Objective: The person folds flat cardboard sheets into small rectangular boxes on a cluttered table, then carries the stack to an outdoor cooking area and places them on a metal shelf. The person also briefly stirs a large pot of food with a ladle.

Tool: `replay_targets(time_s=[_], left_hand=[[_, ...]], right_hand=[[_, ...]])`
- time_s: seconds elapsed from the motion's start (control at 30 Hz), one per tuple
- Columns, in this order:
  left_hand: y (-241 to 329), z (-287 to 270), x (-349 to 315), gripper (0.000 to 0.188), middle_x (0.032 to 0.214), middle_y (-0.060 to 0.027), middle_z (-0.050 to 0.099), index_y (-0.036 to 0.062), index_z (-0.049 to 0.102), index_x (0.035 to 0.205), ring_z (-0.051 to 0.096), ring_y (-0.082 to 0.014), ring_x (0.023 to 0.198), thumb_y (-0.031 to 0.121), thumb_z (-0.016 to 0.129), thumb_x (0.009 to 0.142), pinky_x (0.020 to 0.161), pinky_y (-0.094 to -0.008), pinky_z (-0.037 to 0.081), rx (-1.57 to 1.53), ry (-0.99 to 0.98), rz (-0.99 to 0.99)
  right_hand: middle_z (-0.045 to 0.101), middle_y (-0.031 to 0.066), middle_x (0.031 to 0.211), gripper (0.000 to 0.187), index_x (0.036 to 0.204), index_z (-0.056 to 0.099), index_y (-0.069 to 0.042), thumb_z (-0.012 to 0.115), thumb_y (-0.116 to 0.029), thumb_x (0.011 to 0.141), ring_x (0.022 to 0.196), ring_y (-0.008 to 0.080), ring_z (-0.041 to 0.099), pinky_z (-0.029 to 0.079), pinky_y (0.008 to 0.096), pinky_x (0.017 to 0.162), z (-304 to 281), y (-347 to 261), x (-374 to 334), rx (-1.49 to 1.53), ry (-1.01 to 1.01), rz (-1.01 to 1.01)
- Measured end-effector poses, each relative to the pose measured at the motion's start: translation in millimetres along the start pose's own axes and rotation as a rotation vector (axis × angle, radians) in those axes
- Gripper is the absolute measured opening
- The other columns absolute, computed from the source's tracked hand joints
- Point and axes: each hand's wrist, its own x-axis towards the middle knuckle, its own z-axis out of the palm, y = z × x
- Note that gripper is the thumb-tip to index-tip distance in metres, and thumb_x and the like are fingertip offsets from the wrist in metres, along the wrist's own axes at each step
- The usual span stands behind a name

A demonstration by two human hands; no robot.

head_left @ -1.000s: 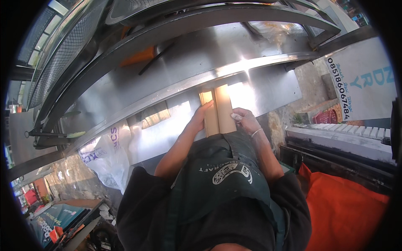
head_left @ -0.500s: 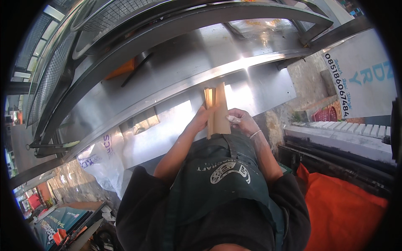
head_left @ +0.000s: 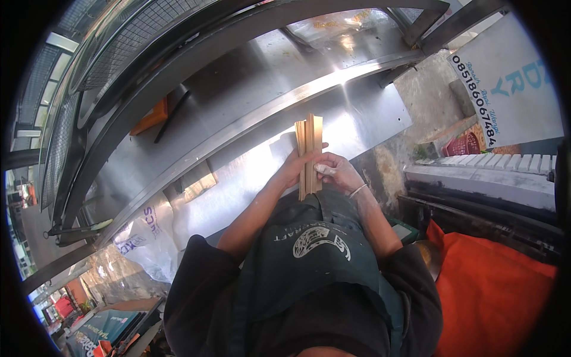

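Observation:
A thick bundle of folded brown paper [head_left: 310,135] stands upright in front of my dark green apron [head_left: 315,256]. Around its left side is my left hand [head_left: 290,170], the fingers wrapped behind and across it. My right hand [head_left: 339,174] presses bent fingertips to the bundle's right face; something white shows at those fingers, too small to make out. A split between two parts of the bundle runs down its middle. Both hands are closed on the paper.
Beyond my hands stretches a steel counter [head_left: 238,77] under a dark metal frame, with wire baskets [head_left: 128,50] at far left. A clear plastic bag [head_left: 148,241] hangs at left. Orange cloth [head_left: 491,291] lies at right, below a white slatted ledge [head_left: 476,177]. A printed banner [head_left: 514,77] hangs far right.
My right hand has moved left, in against the bundle. The broad brown face that stood out on the right now looks narrower and closer to the rest. The whole view has shifted slightly.

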Motion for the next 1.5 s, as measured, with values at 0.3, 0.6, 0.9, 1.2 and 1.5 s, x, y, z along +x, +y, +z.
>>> replay_targets(time_s=[0.3, 0.6, 0.9, 1.2, 1.5], left_hand=[[4.2, -4.8, -4.3, 0.065, 0.141, -0.0159, 0.048, -0.0013, 0.037, 0.143, 0.06, -0.0277, 0.114, 0.044, 0.047, 0.098, 0.097, -0.041, 0.051, -0.219, -0.046, -0.004], [3.4, -32.4, -17.6, 0.055, 0.122, -0.0141, 0.062, 0.0017, 0.051, 0.132, 0.062, -0.0247, 0.11, 0.043, 0.053, 0.096, 0.096, -0.0388, 0.049, -0.206, 0.248, -0.091], [15.8, -34.1, -33.9, 0.055, 0.125, -0.0147, 0.06, 0.0011, 0.05, 0.134, 0.059, -0.0254, 0.113, 0.043, 0.048, 0.098, 0.094, -0.0386, 0.049, -0.174, 0.184, -0.045], [2.8, -44.9, -42.0, 0.056, 0.125, -0.0161, 0.058, 0.0018, 0.045, 0.139, 0.059, -0.0253, 0.111, 0.04, 0.05, 0.098, 0.091, -0.04, 0.051, -0.189, 0.294, -0.064], [-3.2, -42.5, -48.2, 0.057, 0.133, -0.0171, 0.055, -0.0016, 0.042, 0.139, 0.057, -0.0296, 0.118, 0.035, 0.053, 0.097, 0.1, -0.0437, 0.048, -0.257, 0.294, 0.04]], right_hand=[[0.066, -0.0012, 0.082, 0.017, 0.105, 0.066, -0.004, 0.068, -0.013, 0.091, 0.069, 0.0045, 0.058, 0.046, 0.0185, 0.058, -3.9, -12.1, -2.2, -0.197, 0.115, -0.093], [0.065, -0.0014, 0.08, 0.014, 0.103, 0.066, -0.003, 0.067, -0.01, 0.091, 0.064, 0.0044, 0.055, 0.043, 0.0188, 0.054, -24.8, -14.4, 2.7, -0.246, 0.182, -0.121], [0.067, 0.001, 0.081, 0.012, 0.1, 0.067, -0.002, 0.067, -0.009, 0.089, 0.067, 0.0063, 0.058, 0.048, 0.0225, 0.06, -32.4, -41.5, -2.2, -0.551, 0.2, -0.237], [0.066, -0.0003, 0.082, 0.013, 0.098, 0.066, -0.002, 0.068, -0.01, 0.088, 0.07, 0.0055, 0.058, 0.047, 0.022, 0.065, -10.0, -160.0, -81.6, -0.785, -0.334, -0.224], [0.06, -0.0025, 0.078, 0.008, 0.096, 0.062, -0.005, 0.065, -0.007, 0.089, 0.062, 0.0023, 0.051, 0.038, 0.0184, 0.052, 58.1, -204.6, -18.4, -0.369, -0.131, -0.438]])
